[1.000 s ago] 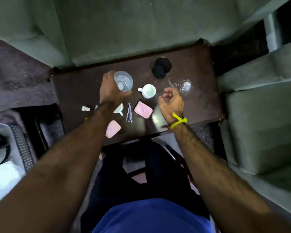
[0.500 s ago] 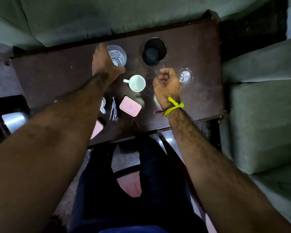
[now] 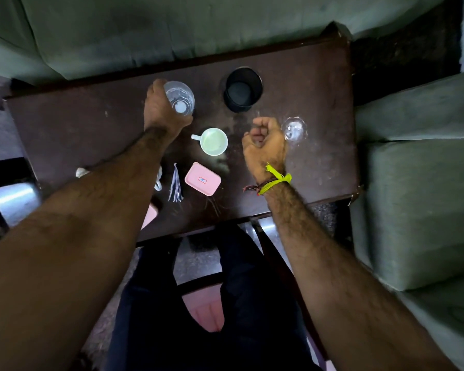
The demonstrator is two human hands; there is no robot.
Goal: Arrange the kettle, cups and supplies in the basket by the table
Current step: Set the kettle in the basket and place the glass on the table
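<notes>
My left hand [image 3: 161, 111] is wrapped around a clear glass tumbler [image 3: 181, 99] that stands near the far edge of the dark wooden table [image 3: 319, 162]. My right hand [image 3: 264, 145] hovers as a loose fist with nothing in it, just left of a second clear glass [image 3: 294, 129]. A white cup [image 3: 213, 141] with its handle to the left sits between my hands. A black cup [image 3: 243, 89] stands behind it. Nearer me lie a pink lidded box [image 3: 202, 178] and a bundle of paper sachets [image 3: 175, 187]. A second pink box [image 3: 149, 216] is partly hidden under my left forearm.
A metal container [image 3: 14, 199] shows on the floor at the left of the table. Green sofa cushions [image 3: 418, 204] close in on the right and behind the table. A small white object [image 3: 81, 172] lies by my left forearm. A pink stool [image 3: 208, 314] is below me.
The camera has shifted and the view moved closer over the table. My left hand stays on the tumbler; my right fist has moved slightly toward the clear glass at the right.
</notes>
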